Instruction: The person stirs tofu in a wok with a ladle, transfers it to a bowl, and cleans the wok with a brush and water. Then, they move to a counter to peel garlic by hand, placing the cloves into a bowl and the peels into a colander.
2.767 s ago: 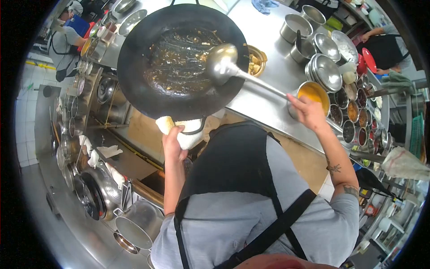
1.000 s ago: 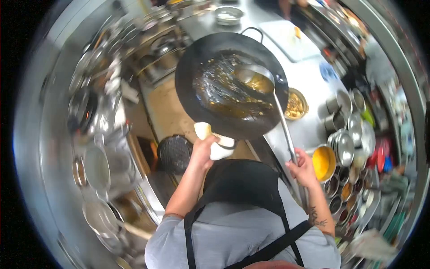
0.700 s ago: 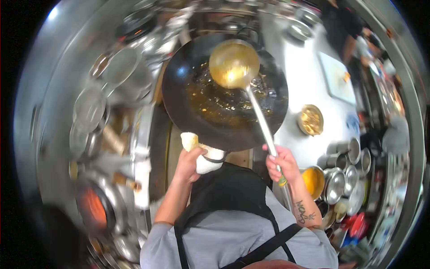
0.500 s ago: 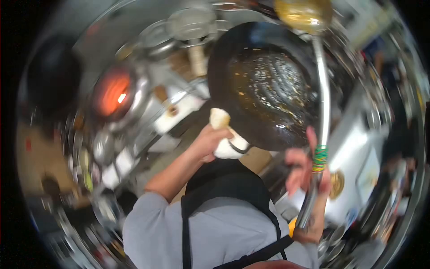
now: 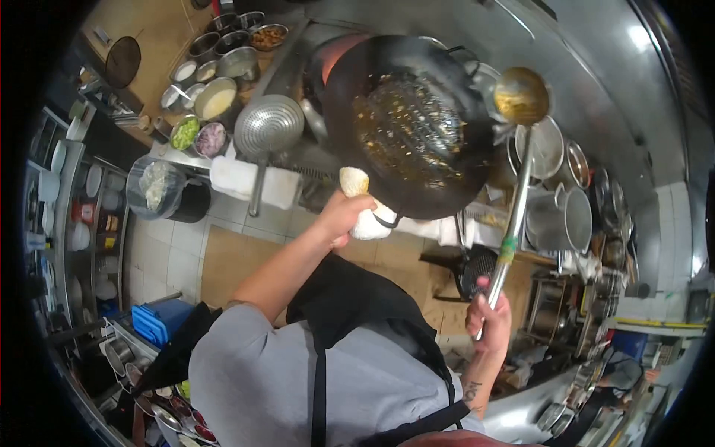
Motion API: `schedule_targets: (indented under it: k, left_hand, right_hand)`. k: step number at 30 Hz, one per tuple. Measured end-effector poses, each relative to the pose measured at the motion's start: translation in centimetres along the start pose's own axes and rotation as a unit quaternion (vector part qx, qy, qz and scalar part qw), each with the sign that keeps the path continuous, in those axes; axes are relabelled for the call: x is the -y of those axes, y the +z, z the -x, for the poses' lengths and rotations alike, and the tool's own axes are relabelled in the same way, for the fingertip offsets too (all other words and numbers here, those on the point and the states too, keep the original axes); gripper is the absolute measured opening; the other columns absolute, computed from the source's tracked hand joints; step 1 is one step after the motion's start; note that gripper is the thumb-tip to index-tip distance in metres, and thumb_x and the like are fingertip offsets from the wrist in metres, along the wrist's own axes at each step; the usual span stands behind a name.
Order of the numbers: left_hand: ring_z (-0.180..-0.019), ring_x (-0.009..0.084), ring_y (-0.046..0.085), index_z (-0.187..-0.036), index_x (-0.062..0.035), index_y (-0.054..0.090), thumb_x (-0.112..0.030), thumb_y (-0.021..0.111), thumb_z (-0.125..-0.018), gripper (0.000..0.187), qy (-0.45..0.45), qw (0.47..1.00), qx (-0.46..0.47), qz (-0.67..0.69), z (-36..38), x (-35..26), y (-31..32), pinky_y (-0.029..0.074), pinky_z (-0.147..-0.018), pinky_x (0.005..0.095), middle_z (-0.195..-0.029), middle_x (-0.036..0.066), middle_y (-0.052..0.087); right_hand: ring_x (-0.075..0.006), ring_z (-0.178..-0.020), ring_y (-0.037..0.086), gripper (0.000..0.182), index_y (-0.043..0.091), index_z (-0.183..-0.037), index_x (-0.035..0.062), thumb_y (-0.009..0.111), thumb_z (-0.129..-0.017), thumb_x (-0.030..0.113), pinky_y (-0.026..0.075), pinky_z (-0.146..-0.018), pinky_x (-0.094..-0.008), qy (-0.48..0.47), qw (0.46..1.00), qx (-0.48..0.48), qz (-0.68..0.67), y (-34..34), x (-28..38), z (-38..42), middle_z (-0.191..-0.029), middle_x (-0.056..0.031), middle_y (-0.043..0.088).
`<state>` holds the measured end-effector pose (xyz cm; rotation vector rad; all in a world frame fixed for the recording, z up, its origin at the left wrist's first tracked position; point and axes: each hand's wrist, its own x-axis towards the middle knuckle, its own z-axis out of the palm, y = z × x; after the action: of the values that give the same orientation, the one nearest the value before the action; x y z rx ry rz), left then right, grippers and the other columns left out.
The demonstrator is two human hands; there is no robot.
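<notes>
My left hand [image 5: 348,214] is closed round a folded white cloth [image 5: 370,223] at the near rim of a large black wok [image 5: 342,141]. Glossy brown residue with small bits coats the wok's inside. My right hand [image 5: 488,322] grips the lower end of a long metal ladle [image 5: 521,97], which has a green band on its handle. The ladle's bowl, yellowish inside, is raised beside the wok's right edge. Part of a reddish glow [image 5: 334,65] shows behind the wok's left side.
A perforated skimmer [image 5: 269,127] and a white towel [image 5: 257,182] lie left of the wok. Beyond are ingredient pots [image 5: 217,100]. At the right stand a large pot [image 5: 558,220] and strainers [image 5: 541,145]. Blue bin [image 5: 160,320] at lower left; a person [image 5: 622,372] at lower right.
The view has swung round, and the wok now sits over by the glowing burner. My right hand, blurred with spread fingers by the ladle before, is now wrapped round its handle end.
</notes>
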<state>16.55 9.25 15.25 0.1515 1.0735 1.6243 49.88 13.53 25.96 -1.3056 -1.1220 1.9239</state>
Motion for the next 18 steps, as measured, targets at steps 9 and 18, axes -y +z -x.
schedule_targets:
  k: [9, 18]
  left_hand:
    - [-0.079, 0.0253, 0.069, -0.098, 0.0061, 0.059, -0.004, 0.061, -0.083, 0.018, -0.035, 0.996, -0.028, 0.081, -8.5, -3.5, -3.0, 0.058, -0.072, 0.0389, -0.089, 0.015, 0.066]
    - [-0.094, 0.0275, 0.069, -0.115, -0.0047, 0.058, -0.033, 0.062, -0.094, 0.035, -0.061, 0.988, -0.034, 0.138, -16.3, -6.2, -7.4, 0.058, -0.078, 0.0437, -0.107, 0.013, 0.067]
  right_hand:
    - [-0.0301, -0.105, 0.066, 0.051, 0.057, -0.129, -0.004, 0.07, -0.081, 0.009, 0.049, -0.091, -0.0372, -0.268, 0.845, -0.056, 0.46, 2.4, 6.9, -31.6, -0.112, -0.0209, 0.069]
    - [-0.0283, -0.059, 0.065, 0.027, 0.058, -0.109, -0.0056, 0.055, -0.088, 0.011, 0.049, -0.048, -0.042, -0.019, 0.853, 0.015, 0.521, 17.5, 16.8, -49.4, -0.083, -0.018, 0.068]
